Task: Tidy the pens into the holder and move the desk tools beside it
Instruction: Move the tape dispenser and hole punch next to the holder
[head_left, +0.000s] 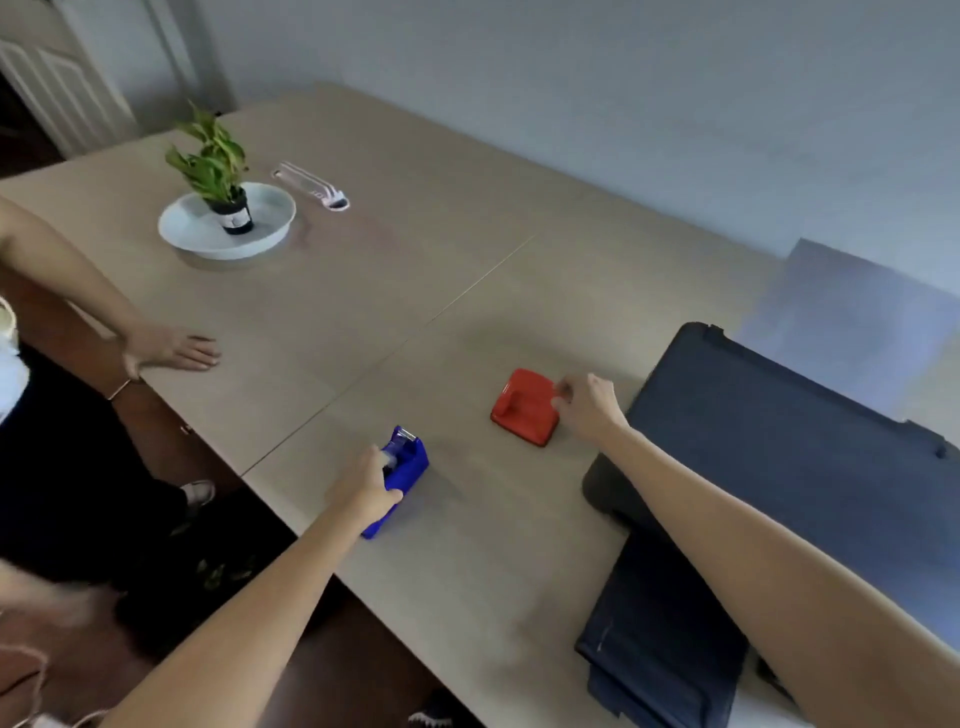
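Observation:
A blue tape dispenser (408, 465) sits near the table's front left edge, and my left hand (366, 486) is closed over its near end. A red hole punch (522, 405) lies on the table in the middle right. My right hand (587, 405) touches its right side with the fingers pinched at its edge. Far back, by the plant, lie white pens (311, 186) bundled together on their side. No pen holder is in view.
A potted plant (215, 171) stands in a white dish (270, 234) at the back left. A dark printer (779, 452) fills the right side, with its tray (660, 639) jutting over the front edge. Another person's hand (176, 351) rests flat on the table's left edge.

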